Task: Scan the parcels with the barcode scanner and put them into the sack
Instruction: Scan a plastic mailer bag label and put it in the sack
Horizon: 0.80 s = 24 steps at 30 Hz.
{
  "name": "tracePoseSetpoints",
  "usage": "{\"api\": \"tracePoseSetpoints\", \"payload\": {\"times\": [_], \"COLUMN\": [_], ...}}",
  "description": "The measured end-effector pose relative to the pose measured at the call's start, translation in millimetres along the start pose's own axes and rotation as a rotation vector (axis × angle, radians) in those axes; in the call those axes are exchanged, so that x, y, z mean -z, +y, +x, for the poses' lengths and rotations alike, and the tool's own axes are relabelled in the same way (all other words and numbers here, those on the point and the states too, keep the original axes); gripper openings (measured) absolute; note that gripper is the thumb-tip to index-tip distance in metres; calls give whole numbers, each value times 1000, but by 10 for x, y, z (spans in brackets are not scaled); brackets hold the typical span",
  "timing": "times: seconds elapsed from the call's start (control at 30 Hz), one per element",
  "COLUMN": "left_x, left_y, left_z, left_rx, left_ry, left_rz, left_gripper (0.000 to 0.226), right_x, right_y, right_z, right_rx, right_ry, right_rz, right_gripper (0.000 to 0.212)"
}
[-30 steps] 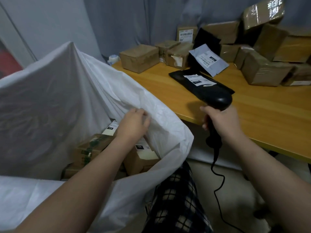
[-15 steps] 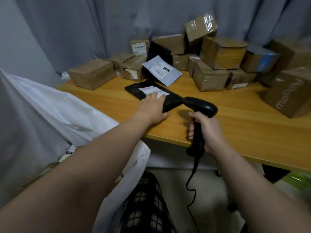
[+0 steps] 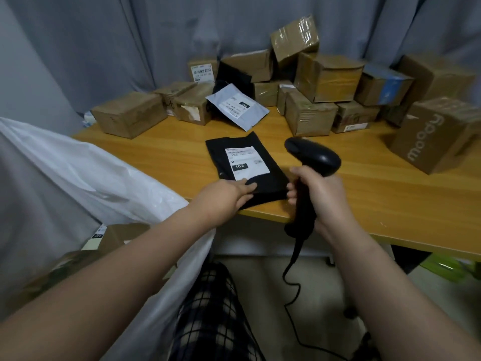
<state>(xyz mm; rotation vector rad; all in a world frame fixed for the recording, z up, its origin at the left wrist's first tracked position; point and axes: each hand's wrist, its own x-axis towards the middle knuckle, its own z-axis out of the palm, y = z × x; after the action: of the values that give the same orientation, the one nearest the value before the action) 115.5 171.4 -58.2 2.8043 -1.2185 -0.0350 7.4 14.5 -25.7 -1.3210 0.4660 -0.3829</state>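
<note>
A flat black mailer parcel (image 3: 269,179) with a white label lies on the wooden table (image 3: 390,204), its near corner over the front edge. My left hand (image 3: 225,196) rests on the parcel's near end with fingers laid straight on top; the thumb is hidden. My right hand (image 3: 316,194) grips the handle of the black barcode scanner (image 3: 313,157), whose head sits just right of the parcel, a little above the table. The white sack (image 3: 104,178) stands open at the left, with cardboard boxes (image 3: 122,235) inside.
Several taped cardboard boxes (image 3: 325,76) are piled along the table's back, with a grey mailer (image 3: 236,106) leaning in front. A large printed box (image 3: 437,134) stands at the right. The scanner cable (image 3: 291,272) hangs to the floor beside my checked trouser leg.
My left hand left the sack's rim, reached onto the black parcel and drew it toward the table's front edge, turning it. The scanner stayed gripped in my right hand beside it.
</note>
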Motion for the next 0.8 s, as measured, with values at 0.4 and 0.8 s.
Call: {"api": "tracePoseSetpoints", "payload": {"times": [0.4, 0.8], "left_x": [139, 315], "left_y": [271, 397], "left_z": [-79, 406], "left_rx": [123, 709], "left_ry": [150, 118], "left_rz": [-369, -1195], "left_gripper": [33, 10], "right_x": [188, 307], "right_y": [84, 461], "right_z": [-5, -26], "right_rx": [-7, 204], "right_ry": [-36, 115], "right_rz": [-461, -569], "right_gripper": [8, 16]}}
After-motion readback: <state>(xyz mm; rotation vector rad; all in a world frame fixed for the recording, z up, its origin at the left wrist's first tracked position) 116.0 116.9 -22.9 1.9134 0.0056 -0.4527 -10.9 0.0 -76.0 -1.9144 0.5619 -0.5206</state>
